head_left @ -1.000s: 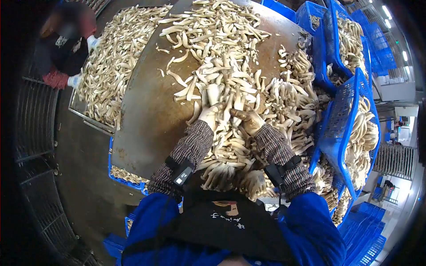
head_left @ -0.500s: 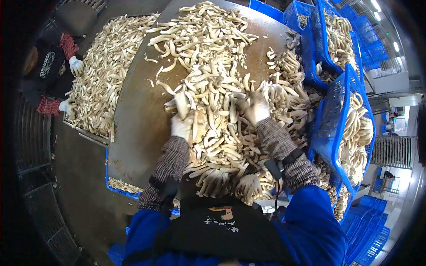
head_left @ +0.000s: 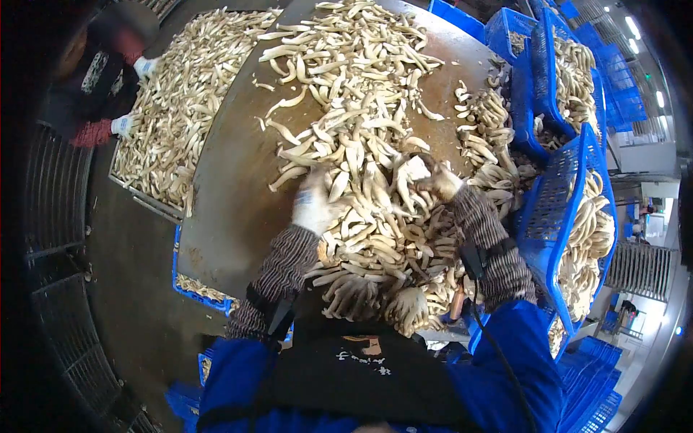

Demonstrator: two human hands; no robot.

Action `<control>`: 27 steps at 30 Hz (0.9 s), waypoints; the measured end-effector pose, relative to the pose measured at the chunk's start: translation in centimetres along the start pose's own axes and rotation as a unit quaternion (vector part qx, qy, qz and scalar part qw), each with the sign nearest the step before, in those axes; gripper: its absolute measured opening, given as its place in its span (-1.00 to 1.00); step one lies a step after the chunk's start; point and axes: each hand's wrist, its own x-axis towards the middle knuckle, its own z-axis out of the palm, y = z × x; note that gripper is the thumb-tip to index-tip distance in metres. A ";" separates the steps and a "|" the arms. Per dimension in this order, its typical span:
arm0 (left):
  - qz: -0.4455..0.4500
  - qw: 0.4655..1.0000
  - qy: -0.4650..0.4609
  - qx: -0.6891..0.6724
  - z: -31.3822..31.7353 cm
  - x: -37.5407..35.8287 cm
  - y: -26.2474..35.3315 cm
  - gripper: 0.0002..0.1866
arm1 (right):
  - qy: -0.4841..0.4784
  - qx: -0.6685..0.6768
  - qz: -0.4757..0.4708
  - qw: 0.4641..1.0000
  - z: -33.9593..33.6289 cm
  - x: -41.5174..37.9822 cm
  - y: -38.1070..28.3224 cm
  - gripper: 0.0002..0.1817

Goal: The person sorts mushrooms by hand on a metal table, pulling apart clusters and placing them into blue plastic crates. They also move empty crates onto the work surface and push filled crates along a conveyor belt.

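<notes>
Pale, long-stemmed mushrooms (head_left: 368, 72) lie heaped down the middle of a brown-stained metal table (head_left: 231, 195). My left hand (head_left: 313, 202), in a whitish glove, rests at the left side of the heap, its fingers partly blurred against the stems. On the right my right hand (head_left: 442, 180) has its fingers closed at the edge of a mushroom clump (head_left: 411, 173) with a pale base. Two clusters with fanned stems (head_left: 351, 294) lie at the near edge, close to my apron. More clumped mushrooms (head_left: 487, 130) are piled along the right side.
Blue crates (head_left: 552, 216) of mushrooms line the right side. At the left, a co-worker (head_left: 94, 79) with gloved hands stands beside a large tray (head_left: 148, 202) full of mushrooms. A low blue crate (head_left: 175, 270) sits below the table's left edge.
My right hand has moved slightly right and now holds a clump. My left hand has shifted a little right, away from the pale mushroom it was at. The view has shifted slightly.
</notes>
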 end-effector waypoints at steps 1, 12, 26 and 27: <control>-0.207 0.930 -0.049 -0.299 1.2 0.3 1.7 -0.11 | -0.033 -0.034 0.023 0.999 1.7 -1.1 -3.9 -0.04; -0.293 0.748 -0.208 -0.557 6.4 -3.5 0.0 -0.49 | 0.176 -0.034 0.226 0.958 12.5 -5.5 -13.4 -0.43; -0.291 0.727 -0.148 -0.604 1.6 -1.8 0.8 -0.53 | 0.089 0.186 0.107 0.973 17.0 -1.1 -14.8 -0.19; -0.304 0.739 -0.160 -0.579 1.2 -2.0 0.5 -0.53 | 0.105 0.203 0.157 0.961 17.2 -1.0 -14.6 -0.13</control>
